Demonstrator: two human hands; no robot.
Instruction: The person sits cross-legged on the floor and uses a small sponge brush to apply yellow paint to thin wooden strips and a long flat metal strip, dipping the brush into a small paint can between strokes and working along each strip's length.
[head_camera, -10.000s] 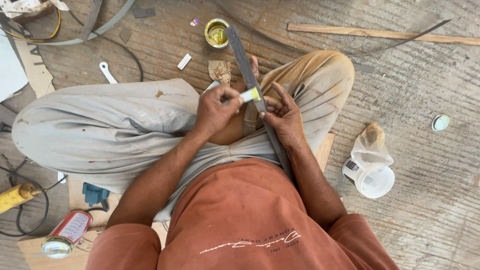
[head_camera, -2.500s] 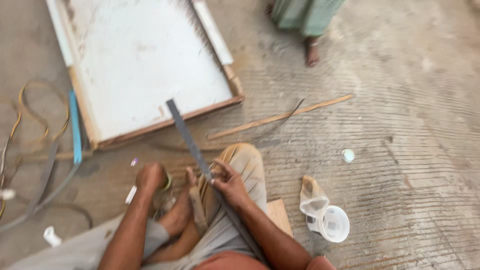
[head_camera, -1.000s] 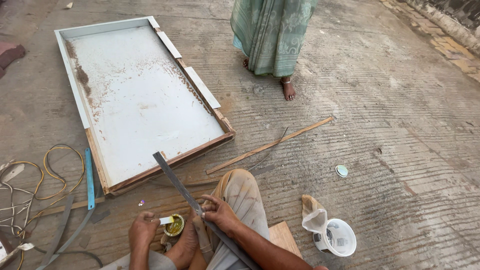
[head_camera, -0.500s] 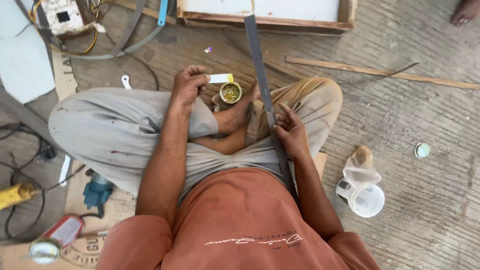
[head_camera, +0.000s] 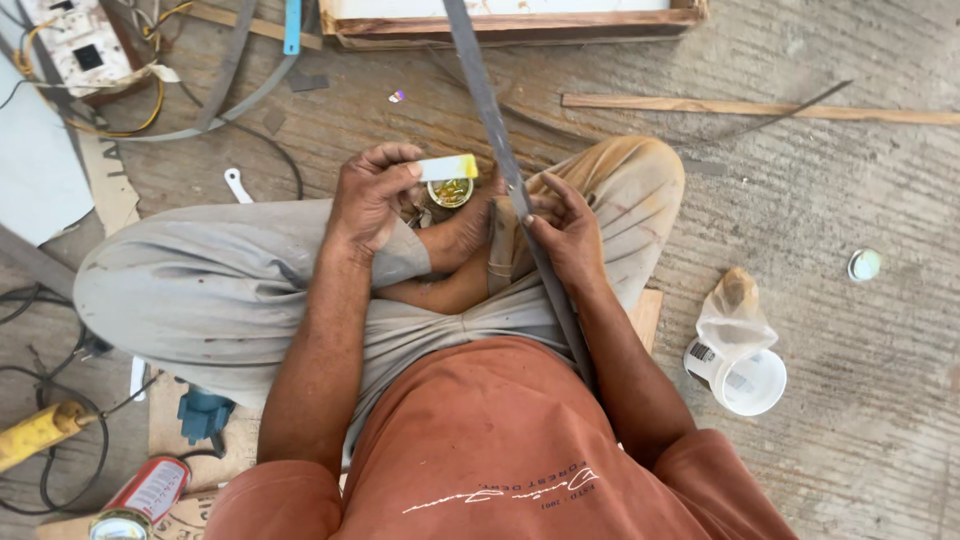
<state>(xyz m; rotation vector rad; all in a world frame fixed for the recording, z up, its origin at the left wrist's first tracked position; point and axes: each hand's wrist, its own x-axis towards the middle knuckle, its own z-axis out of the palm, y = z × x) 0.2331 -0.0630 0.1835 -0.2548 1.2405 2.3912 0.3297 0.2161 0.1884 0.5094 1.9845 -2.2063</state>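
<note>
1. My left hand (head_camera: 368, 200) pinches a small white applicator (head_camera: 446, 167) in its fingers, just above the open glue tin (head_camera: 450, 192).
2. My right hand (head_camera: 565, 232) has its fingers pressed on the long metal strip (head_camera: 505, 165), just right of that tin.

Metal strip (head_camera: 500, 150) runs off the top edge; red can (head_camera: 140, 495) cut off below

Viewpoint: your head camera, the only view, looks almost straight down over your chest.
Facing: your crossed legs fill the centre, with the concrete floor (head_camera: 850, 170) around them.
Nearness: close; your orange shirt (head_camera: 500, 440) fills the bottom edge.
Top edge: the wooden frame (head_camera: 520, 20) lies beyond your knees, cut off.
Right of your legs: a white cup (head_camera: 745, 375) sits near.
</note>
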